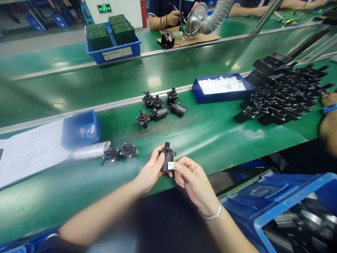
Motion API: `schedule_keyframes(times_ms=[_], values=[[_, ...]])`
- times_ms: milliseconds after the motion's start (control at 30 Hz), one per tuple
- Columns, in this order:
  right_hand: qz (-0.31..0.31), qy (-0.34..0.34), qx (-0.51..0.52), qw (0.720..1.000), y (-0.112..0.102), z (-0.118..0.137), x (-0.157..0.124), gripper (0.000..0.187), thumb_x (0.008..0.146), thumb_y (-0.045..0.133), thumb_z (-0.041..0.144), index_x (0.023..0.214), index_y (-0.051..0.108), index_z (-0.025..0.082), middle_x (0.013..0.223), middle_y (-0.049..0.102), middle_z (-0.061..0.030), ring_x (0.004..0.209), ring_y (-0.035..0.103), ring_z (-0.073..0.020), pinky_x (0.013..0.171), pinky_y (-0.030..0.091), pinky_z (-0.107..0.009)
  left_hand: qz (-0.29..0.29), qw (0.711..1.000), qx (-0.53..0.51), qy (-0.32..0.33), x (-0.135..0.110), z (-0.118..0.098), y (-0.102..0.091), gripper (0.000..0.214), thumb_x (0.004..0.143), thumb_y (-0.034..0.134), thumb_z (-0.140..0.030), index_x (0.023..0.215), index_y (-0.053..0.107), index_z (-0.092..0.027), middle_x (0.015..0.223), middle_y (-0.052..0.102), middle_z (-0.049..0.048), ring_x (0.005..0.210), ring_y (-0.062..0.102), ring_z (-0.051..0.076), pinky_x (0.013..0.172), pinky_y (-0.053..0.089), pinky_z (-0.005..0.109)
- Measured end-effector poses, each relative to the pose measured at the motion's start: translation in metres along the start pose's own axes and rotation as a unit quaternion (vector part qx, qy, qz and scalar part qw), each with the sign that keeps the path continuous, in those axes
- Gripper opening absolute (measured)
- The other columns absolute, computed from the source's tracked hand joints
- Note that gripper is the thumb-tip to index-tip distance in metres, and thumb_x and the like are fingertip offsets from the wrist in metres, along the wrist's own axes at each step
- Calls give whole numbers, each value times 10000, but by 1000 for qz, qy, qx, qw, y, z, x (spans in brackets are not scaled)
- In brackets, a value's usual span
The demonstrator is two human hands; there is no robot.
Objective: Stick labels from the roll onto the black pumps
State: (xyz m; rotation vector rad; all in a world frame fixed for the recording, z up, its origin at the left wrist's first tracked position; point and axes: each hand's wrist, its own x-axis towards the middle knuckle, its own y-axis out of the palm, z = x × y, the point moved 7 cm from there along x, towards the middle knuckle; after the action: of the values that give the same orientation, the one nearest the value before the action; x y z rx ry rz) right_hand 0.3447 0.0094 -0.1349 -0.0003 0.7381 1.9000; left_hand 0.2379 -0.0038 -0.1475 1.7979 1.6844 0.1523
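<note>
My left hand (pixel 150 171) is closed round a small black pump (pixel 166 156), held upright with its spout pointing up, just over the front edge of the green bench. A small white label (pixel 171 165) lies against the lower side of the pump body. My right hand (pixel 193 179) pinches the label's right end between thumb and forefinger. I cannot tell how much of the label is stuck down. Several like pumps (pixel 157 102) stand or lie farther back on the bench, and two more pumps (pixel 129 150) sit to the left of my hands.
A clear plastic tube (pixel 92 151) lies by a blue bin (pixel 81 129) and white sheets (pixel 31 144). A blue tray (pixel 197 94) holds white slips. Many black pumps (pixel 284 93) crowd the right, near another person's arm (pixel 329 126). A blue crate (pixel 263 214) stands below right.
</note>
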Motion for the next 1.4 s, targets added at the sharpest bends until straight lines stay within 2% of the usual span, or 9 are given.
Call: schedule_keyframes(times_ms=[367, 733, 1133, 1400], values=[[-33, -2, -20, 999, 1, -6, 2, 264, 828, 706, 354, 704, 538, 194, 495, 453, 66, 458, 359, -91, 479, 249, -254, -8, 1000, 9, 13, 0, 3, -4, 482, 934, 465, -515, 1341, 353, -283, 988, 580, 27, 771, 558, 131, 794, 475, 333], [-51, -12, -41, 998, 1, -7, 2, 267, 825, 702, 360, 709, 533, 189, 552, 500, 52, 454, 369, -77, 469, 248, -249, -26, 999, 18, 6, -1, 5, -6, 496, 925, 475, -526, 1350, 355, -301, 1005, 574, 33, 799, 554, 138, 798, 471, 330], [-50, -11, -38, 998, 1, -7, 2, 261, 834, 693, 346, 706, 530, 187, 574, 525, 45, 452, 373, -71, 464, 252, -245, -13, 1000, 10, -2, -2, 3, -4, 465, 945, 464, -486, 1349, 334, -296, 1044, 556, 32, 826, 550, 130, 839, 462, 331], [-54, -9, -38, 998, -1, -9, 2, 266, 825, 701, 355, 701, 531, 191, 511, 479, 63, 447, 370, -79, 467, 255, -248, -7, 1000, 17, 7, -3, -2, 1, 551, 894, 600, -400, 1354, 328, -263, 1087, 538, 57, 896, 538, 155, 785, 469, 298]])
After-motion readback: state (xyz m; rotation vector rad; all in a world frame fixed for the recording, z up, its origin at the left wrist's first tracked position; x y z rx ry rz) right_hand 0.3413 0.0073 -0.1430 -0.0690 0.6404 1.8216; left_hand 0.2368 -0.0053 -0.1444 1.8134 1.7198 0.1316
